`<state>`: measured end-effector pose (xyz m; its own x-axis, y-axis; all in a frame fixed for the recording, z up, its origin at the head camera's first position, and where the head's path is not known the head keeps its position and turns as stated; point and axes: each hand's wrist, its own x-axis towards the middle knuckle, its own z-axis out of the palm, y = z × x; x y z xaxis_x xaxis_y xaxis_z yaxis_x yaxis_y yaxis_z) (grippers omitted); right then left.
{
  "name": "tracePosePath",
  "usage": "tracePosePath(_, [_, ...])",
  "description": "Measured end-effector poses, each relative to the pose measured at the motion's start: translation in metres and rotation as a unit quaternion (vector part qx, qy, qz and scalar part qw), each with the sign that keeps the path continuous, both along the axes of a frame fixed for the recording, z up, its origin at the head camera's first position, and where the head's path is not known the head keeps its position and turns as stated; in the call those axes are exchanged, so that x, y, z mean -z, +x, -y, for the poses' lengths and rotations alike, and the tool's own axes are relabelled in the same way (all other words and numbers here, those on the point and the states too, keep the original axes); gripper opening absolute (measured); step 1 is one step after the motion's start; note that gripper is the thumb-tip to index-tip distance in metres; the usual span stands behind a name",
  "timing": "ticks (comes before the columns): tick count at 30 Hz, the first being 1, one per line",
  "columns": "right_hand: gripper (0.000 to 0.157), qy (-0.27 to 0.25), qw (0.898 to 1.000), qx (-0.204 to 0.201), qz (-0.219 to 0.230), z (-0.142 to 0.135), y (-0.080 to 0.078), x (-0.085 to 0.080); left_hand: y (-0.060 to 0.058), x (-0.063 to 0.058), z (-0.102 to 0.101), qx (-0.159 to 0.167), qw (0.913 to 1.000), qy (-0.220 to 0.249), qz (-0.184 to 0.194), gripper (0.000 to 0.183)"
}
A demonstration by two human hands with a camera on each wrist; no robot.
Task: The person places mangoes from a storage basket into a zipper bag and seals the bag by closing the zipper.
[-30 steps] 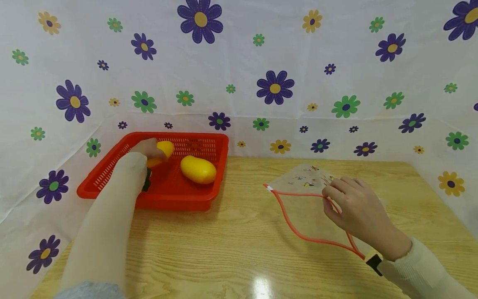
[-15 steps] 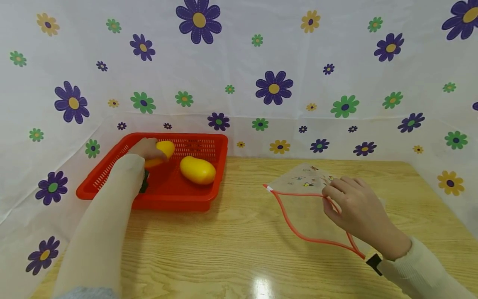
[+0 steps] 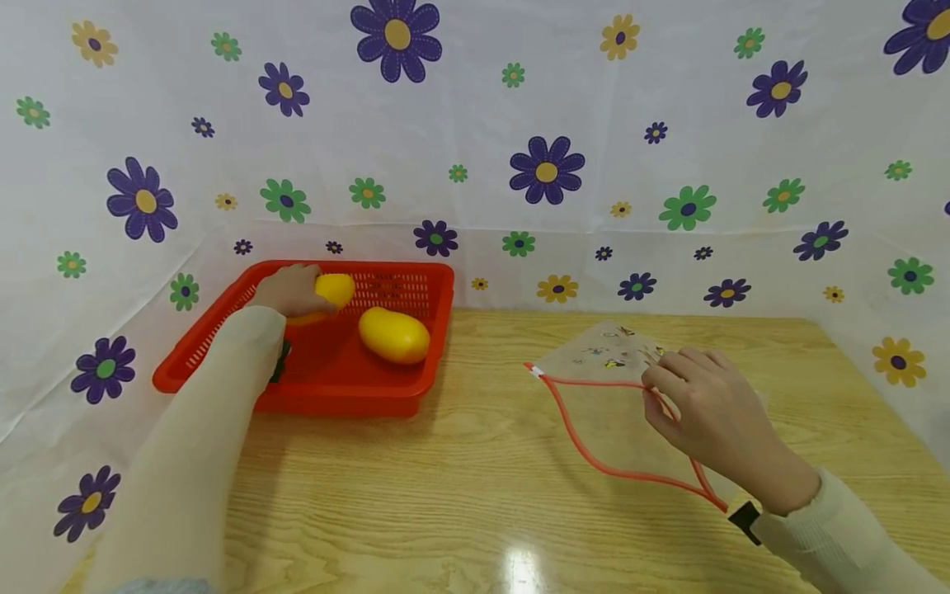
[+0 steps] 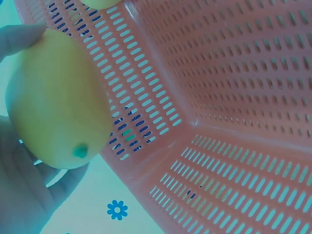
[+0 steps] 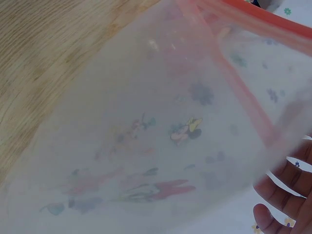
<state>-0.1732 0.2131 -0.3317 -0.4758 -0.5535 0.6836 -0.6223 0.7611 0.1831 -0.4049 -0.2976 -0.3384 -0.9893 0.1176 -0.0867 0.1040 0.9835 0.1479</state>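
The yellow mango (image 3: 336,289) sits in the left hand (image 3: 285,290), its thumb and fingers curled round the sides, at the far left part of the red plastic basket (image 3: 349,404); whether it touches the basket floor, I cannot tell. (A small green nub marks one end.) Right of that grip, a little nearer the wearer, a second mango (image 3: 394,336) lies inside the basket. Well to the right, the right hand (image 3: 701,408) pinches the red-edged rim of a translucent zip bag (image 3: 612,359), its mouth spread wide left of those fingers, above the wood-grain table (image 3: 445,511). Behind both grips hangs flower-printed cloth (image 3: 475,107).
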Motion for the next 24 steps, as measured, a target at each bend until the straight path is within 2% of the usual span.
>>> tracePosePath(4, [0.01, 0.0, 1.0, 0.003, 0.006, -0.001, -0.001, 0.0, -0.001, 0.001, -0.001, 0.014, 0.9998, -0.005, -0.014, 0.078])
tracePosePath(14, [0.013, -0.002, 1.0, 0.001, 0.006, -0.001, -0.001, 0.0, 0.008, -0.007, -0.014, 0.041, 0.9986, -0.024, -0.024, 0.084])
tracePosePath(24, [0.004, -0.004, 1.0, 0.002, 0.009, -0.002, 0.0, 0.0, 0.016, -0.016, -0.035, 0.075, 0.9959, -0.038, -0.034, 0.083])
